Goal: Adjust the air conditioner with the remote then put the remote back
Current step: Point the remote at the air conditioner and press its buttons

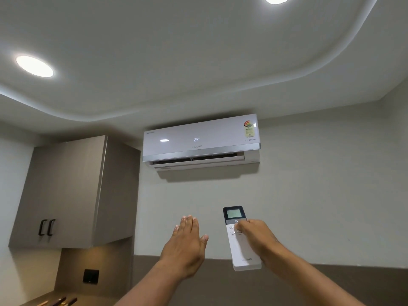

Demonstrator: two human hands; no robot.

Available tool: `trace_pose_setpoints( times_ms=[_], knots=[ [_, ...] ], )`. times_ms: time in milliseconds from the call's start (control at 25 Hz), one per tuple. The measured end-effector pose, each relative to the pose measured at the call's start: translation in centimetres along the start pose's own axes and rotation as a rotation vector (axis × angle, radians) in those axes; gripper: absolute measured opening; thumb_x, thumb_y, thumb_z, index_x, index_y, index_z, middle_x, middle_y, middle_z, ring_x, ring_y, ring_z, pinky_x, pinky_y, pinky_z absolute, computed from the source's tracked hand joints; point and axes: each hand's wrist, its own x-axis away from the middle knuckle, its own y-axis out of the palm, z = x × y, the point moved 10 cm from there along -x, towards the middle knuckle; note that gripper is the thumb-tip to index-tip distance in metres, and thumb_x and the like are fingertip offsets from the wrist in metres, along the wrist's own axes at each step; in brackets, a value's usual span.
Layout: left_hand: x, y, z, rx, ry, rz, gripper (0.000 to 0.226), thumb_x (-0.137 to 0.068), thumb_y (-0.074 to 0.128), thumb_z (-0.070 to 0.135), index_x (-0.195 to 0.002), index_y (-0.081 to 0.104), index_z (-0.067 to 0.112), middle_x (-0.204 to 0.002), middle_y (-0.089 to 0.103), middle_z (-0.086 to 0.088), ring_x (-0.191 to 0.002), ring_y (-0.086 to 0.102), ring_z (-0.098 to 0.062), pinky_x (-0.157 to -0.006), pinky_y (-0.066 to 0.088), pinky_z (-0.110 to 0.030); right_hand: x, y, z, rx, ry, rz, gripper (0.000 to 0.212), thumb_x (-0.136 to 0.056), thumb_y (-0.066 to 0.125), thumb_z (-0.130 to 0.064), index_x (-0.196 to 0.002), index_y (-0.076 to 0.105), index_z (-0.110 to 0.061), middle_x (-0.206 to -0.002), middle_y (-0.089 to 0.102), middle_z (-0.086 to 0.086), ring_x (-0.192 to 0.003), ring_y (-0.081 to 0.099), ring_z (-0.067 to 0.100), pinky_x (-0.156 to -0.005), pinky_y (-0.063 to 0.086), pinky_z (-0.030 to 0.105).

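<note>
A white split air conditioner (201, 142) hangs high on the wall, its front display reading 24 and its lower flap open. My right hand (257, 236) holds a long white remote (239, 250) upright, pointed at the unit, with the thumb resting on the buttons just below the dark screen section. The remote's small screen is lit. My left hand (187, 244) is raised beside it, flat, fingers together and extended toward the wall, holding nothing.
A grey wall cabinet (70, 193) with two black handles hangs at the left. Below it sits a black wall socket (90, 276) above a counter edge. Round ceiling lights (34, 66) glow overhead. A dark band runs along the lower wall.
</note>
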Motion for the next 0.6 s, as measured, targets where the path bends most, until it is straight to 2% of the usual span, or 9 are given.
trace_pose_setpoints(
  times_ms=[600],
  knots=[
    [-0.1, 0.4, 1.3, 0.018, 0.015, -0.002, 0.064, -0.101, 0.014, 0.044, -0.153, -0.003, 0.011, -0.163, -0.007, -0.005, -0.149, -0.010, -0.017, -0.118, -0.004, -0.033, 0.6, -0.4, 0.2, 0.002, 0.009, 0.006, 0.015, -0.086, 0.051, -0.016, -0.074, 0.059, -0.014, -0.064, 0.064, 0.006, -0.052, 0.059, 0.024, -0.056, 0.046, 0.027]
  ],
)
